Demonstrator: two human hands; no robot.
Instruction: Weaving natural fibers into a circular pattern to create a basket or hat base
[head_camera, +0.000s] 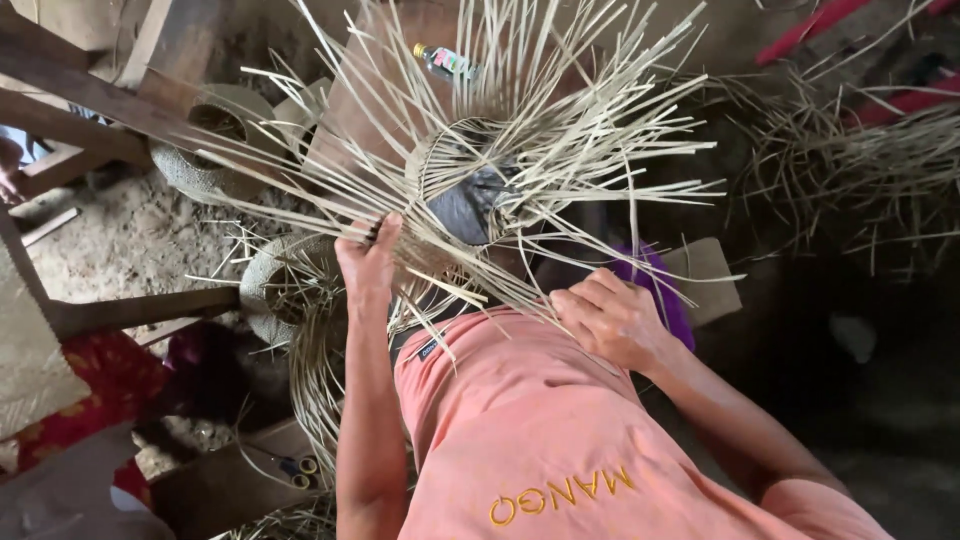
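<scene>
Left hand (368, 262) pinches strips of the half-woven basket (470, 190). Right hand (610, 318) curls around other strips. A small bottle (443, 62) with a bright label lies beyond

Dirt floor (130, 240) — woven baskets (215, 140), loose strips (850, 170)

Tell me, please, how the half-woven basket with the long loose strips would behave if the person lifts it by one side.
The half-woven basket probably feels light, being only thin pale strips. Its woven middle likely keeps shape, but the long loose strips fan out freely and would likely flex and sway. The left hand and right hand both rest at its lower strips, suggesting it needs steadying.
</scene>
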